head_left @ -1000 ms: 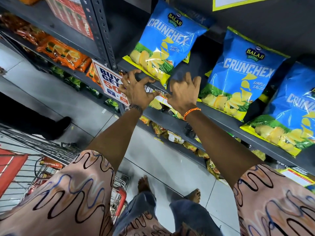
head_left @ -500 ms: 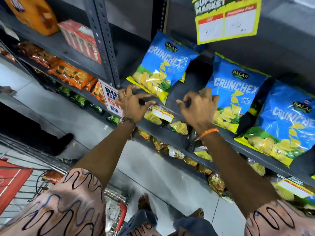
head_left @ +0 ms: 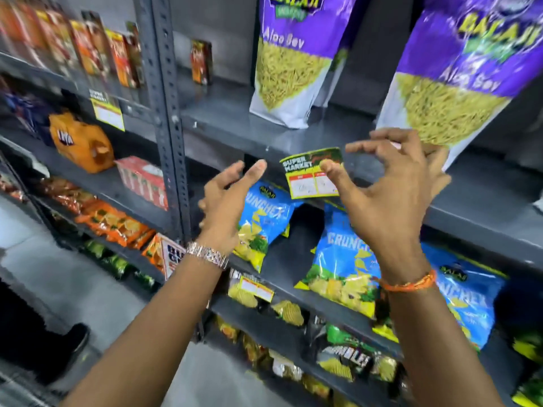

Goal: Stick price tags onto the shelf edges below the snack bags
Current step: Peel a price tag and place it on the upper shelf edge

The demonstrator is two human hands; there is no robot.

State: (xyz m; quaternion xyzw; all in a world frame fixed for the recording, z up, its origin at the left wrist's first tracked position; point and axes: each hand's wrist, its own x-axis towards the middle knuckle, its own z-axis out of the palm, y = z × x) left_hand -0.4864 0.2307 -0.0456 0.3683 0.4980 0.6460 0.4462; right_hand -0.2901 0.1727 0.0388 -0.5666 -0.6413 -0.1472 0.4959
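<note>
Nearest the camera: left hand [head_left: 227, 205], fingers spread, holding nothing; right hand [head_left: 390, 189], fingers curled loosely, thumb tip on price tag [head_left: 313, 174]. Tag hangs at grey shelf edge [head_left: 382, 174], below purple snack bags [head_left: 291, 57], above blue chip bags [head_left: 343, 271]. Second tag [head_left: 256, 288] on lower edge. Beyond: grey upright [head_left: 164, 113], pale floor [head_left: 73, 277].

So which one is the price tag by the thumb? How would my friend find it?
Find the grey shelf holding the tall purple Aloo Sev bags. On its front edge, above the blue Crunchex bags, hangs the price tag with the right hand thumb on it. Unlike other tags, it reads SUPER MARKET beside that thumb.
</note>
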